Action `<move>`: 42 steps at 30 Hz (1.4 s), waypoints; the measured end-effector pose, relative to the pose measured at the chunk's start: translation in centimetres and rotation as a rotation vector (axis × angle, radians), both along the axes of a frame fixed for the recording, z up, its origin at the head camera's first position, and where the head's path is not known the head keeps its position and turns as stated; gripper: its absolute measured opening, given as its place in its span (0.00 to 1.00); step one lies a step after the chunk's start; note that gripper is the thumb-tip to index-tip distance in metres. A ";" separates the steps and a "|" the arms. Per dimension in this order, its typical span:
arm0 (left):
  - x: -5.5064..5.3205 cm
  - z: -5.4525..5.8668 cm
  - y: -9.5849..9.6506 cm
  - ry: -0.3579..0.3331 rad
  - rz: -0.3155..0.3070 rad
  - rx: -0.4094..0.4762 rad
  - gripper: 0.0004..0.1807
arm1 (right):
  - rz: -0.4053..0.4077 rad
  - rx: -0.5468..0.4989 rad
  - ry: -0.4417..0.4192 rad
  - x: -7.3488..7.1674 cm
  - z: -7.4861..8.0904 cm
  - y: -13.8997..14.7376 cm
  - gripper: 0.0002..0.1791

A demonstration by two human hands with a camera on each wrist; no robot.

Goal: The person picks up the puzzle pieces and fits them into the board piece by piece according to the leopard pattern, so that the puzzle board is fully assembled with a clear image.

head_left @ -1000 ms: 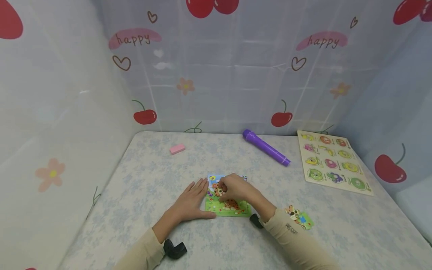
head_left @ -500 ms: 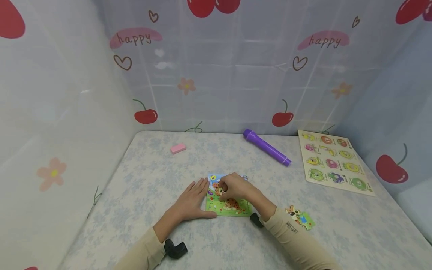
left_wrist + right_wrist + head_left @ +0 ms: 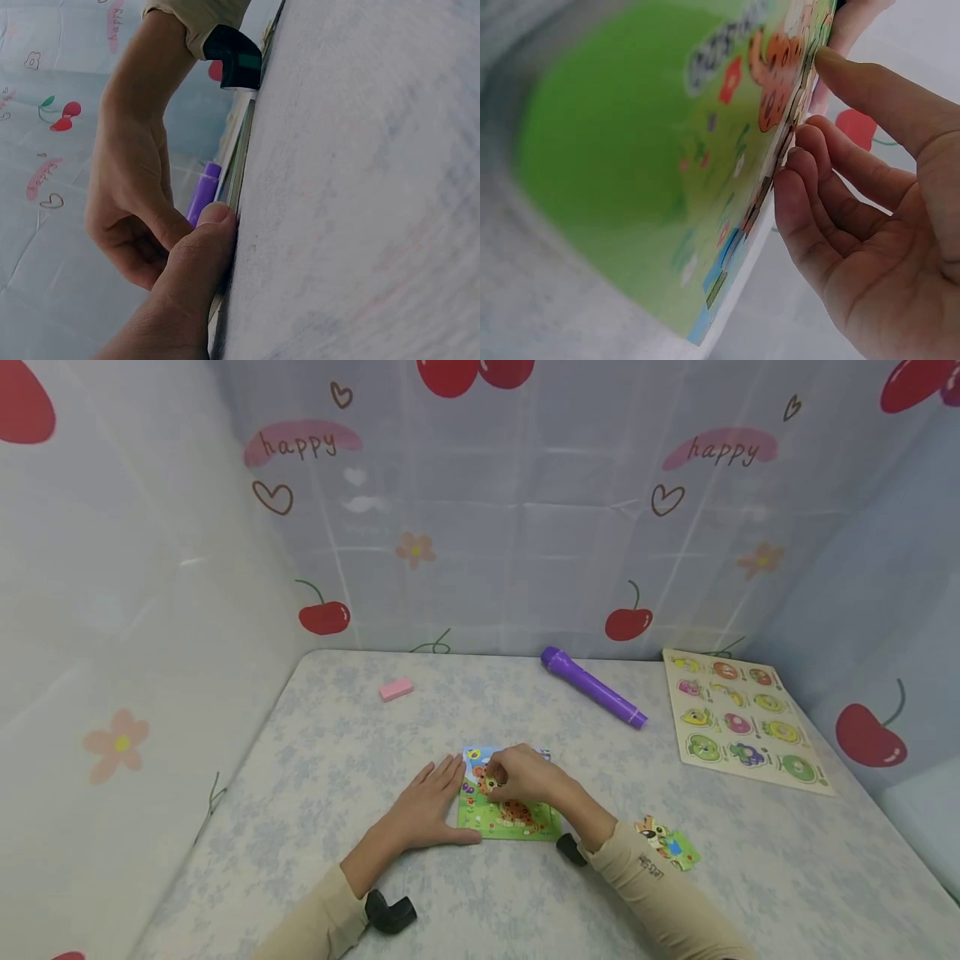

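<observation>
Left hand (image 3: 423, 810) straight-fingered, right hand (image 3: 525, 777) bent over a picture puzzle (image 3: 516, 815)

At the far left of the table (image 3: 322, 727) lies a pink block (image 3: 396, 690). Nearer, the left hand rests with fingers straight along the puzzle's left edge, its thumb at the near edge. The puzzle lies face up in the middle of the near part, between the hands, its blue sky to the far side and its grass to the near side. Its long axis seems to run left to right, though the slant makes that uncertain. The spotted animal on it has its head toward the far left and its body toward the near right. The right hand hides much of the middle and far right; its thumb and bent fingertips are at the surface with a narrow gap, and I cannot tell whether they pinch a piece. Farther off, a purple microphone (image 3: 592, 688) points its round head far left. Just beside the right sleeve (image 3: 645, 877) lie loose puzzle pieces (image 3: 670, 843), too small to count. A fruit board (image 3: 742, 722) stands far right, its long axis running near to far
</observation>
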State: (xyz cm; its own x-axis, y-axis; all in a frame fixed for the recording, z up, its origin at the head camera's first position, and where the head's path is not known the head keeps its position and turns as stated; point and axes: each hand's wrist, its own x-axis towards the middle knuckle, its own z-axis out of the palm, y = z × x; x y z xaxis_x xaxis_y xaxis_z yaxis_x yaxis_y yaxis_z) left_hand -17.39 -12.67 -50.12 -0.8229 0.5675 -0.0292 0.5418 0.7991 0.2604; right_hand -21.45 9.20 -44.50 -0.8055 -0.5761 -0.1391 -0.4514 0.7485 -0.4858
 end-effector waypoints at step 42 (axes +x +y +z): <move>-0.2 -0.5 0.1 0.016 0.001 -0.007 0.65 | 0.061 -0.036 -0.024 0.3 0.2 0.7 0.24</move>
